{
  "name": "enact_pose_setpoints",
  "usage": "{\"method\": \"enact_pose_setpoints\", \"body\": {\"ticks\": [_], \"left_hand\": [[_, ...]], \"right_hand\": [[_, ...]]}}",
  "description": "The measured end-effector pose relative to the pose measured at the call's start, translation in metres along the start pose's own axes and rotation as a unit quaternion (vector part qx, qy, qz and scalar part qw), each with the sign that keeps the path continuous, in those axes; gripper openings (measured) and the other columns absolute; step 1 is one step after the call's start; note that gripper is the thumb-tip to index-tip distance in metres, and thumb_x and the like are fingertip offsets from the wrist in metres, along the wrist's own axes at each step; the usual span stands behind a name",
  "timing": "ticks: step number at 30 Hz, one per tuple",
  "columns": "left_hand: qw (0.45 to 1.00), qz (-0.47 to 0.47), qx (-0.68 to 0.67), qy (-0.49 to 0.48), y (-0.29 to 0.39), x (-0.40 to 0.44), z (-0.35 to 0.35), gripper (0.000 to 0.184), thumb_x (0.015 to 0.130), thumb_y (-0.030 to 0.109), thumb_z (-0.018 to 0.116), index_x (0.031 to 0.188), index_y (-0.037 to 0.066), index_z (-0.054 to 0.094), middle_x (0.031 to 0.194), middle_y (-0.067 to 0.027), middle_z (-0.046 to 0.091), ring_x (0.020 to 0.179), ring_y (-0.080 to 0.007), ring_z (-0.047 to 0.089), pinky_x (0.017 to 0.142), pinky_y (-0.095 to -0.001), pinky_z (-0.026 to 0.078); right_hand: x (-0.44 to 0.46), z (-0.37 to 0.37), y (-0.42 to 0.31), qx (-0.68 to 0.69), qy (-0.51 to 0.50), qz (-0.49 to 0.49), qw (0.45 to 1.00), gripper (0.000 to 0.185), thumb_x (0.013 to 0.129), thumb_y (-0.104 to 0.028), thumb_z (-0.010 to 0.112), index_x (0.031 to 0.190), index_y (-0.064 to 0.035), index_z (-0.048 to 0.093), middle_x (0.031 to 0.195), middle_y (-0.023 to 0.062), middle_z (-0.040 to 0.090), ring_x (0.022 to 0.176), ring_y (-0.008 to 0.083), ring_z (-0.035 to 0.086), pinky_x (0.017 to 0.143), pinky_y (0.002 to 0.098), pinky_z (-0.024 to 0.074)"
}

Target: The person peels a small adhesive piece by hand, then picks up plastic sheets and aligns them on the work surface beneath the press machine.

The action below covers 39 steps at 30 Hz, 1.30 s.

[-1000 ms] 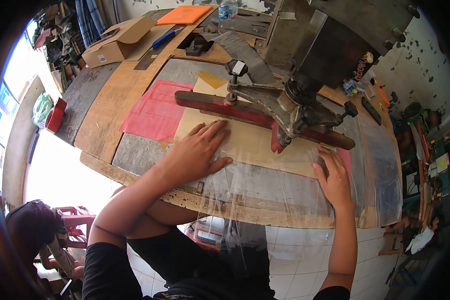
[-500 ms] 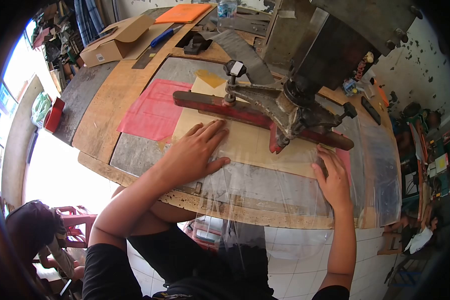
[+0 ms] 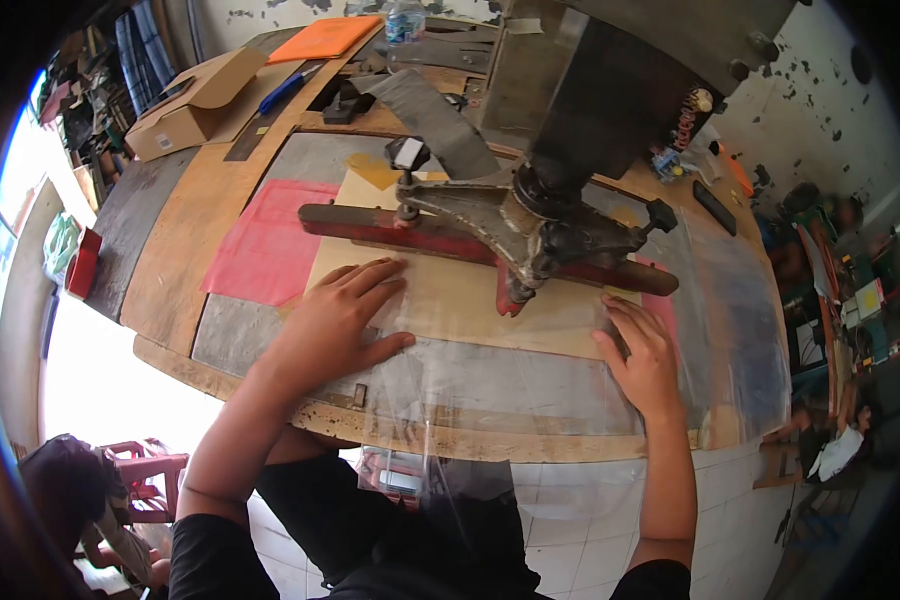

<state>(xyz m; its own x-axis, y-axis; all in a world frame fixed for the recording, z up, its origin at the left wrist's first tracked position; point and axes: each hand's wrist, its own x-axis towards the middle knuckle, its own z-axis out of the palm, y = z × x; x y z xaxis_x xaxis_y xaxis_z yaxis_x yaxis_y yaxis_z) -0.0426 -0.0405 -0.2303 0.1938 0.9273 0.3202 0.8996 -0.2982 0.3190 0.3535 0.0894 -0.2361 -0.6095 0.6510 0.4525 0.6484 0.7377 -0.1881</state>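
Observation:
My left hand [image 3: 345, 315] lies flat with fingers spread on a clear plastic sheet [image 3: 470, 385], near the left part of a machine's red-sided bar [image 3: 400, 232]. My right hand [image 3: 640, 350] rests on the sheet's right side, fingers extended and slightly bent, close below the bar's right end. Beneath the plastic is a cream-coloured sheet [image 3: 450, 300], with a pink sheet [image 3: 260, 245] showing to its left. The clear sheet hangs over the table's front edge towards my lap. The bar crosses above the sheets; whether it presses on them I cannot tell.
The machine's dark column [image 3: 600, 95] stands behind the bar. At the back left are an open cardboard box [image 3: 195, 105], a blue-handled tool [image 3: 282, 92], an orange folder [image 3: 325, 38] and a plastic bottle [image 3: 405, 25]. Another person [image 3: 70, 500] is at lower left.
The camera view has shifted, so the table and machine appear further left. Both hands stay in nearly the same places on the sheet, fingers still extended.

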Motion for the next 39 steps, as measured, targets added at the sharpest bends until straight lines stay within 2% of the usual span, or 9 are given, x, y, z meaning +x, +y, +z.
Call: {"method": "enact_pose_setpoints", "body": {"ticks": [5,15,25,30,33,39], "left_hand": [[1.0,-0.017,-0.024,-0.011,0.001,0.0,-0.002,0.055,0.088,0.036,0.085,0.133,0.006,0.07,0.154,-0.0101,0.062,0.136,-0.0384,0.062,0.115,-0.0493,0.05],[0.999,-0.013,-0.036,0.003,0.003,-0.002,-0.005,0.051,0.092,0.037,0.083,0.131,0.007,0.07,0.148,-0.013,0.064,0.135,-0.0384,0.062,0.114,-0.0494,0.049],[0.999,0.008,-0.046,0.014,-0.006,-0.006,0.002,0.048,0.093,0.038,0.082,0.128,0.007,0.07,0.144,-0.0151,0.064,0.133,-0.0393,0.062,0.112,-0.0493,0.05],[0.996,0.052,-0.039,0.058,-0.009,-0.009,0.002,0.04,0.094,0.04,0.08,0.115,0.006,0.075,0.132,-0.0151,0.071,0.122,-0.0378,0.068,0.105,-0.0474,0.055],[0.997,0.035,-0.044,0.053,-0.009,-0.011,0.004,0.032,0.093,0.032,0.082,0.111,0.006,0.077,0.128,-0.0119,0.074,0.12,-0.035,0.07,0.104,-0.0463,0.055],[0.997,0.031,-0.047,0.052,-0.004,-0.014,-0.001,0.031,0.094,0.032,0.082,0.11,0.006,0.078,0.126,-0.0112,0.076,0.117,-0.0346,0.072,0.101,-0.0453,0.057]], "right_hand": [[-0.002,-0.003,0.002,0.004,0.007,-0.016,1.0,0.033,0.093,-0.018,0.082,0.117,0.0028,0.075,0.13,0.0133,0.076,0.12,0.0315,0.07,0.102,0.0437,0.0529],[-0.005,-0.002,0.006,0.037,0.024,-0.017,0.999,0.032,0.094,-0.019,0.081,0.117,0.0025,0.076,0.125,0.0147,0.077,0.117,0.0333,0.071,0.1,0.0451,0.0545],[-0.012,-0.002,0.006,0.111,0.041,0.023,0.993,0.032,0.096,-0.017,0.079,0.121,0.0022,0.076,0.121,0.0173,0.077,0.116,0.0359,0.071,0.101,0.043,0.0563],[-0.014,-0.004,0.003,0.104,0.051,0.015,0.993,0.033,0.096,-0.017,0.079,0.122,0.0024,0.075,0.121,0.0173,0.077,0.115,0.0366,0.072,0.099,0.0431,0.0566],[-0.016,-0.008,0.002,0.108,0.048,0.032,0.993,0.033,0.096,-0.017,0.079,0.122,0.002,0.075,0.121,0.0173,0.077,0.113,0.0374,0.072,0.098,0.0438,0.0567],[-0.019,-0.008,0.005,0.12,0.047,0.039,0.991,0.032,0.096,-0.017,0.079,0.123,0.0003,0.076,0.121,0.0185,0.077,0.112,0.0377,0.073,0.098,0.0437,0.057]]}}
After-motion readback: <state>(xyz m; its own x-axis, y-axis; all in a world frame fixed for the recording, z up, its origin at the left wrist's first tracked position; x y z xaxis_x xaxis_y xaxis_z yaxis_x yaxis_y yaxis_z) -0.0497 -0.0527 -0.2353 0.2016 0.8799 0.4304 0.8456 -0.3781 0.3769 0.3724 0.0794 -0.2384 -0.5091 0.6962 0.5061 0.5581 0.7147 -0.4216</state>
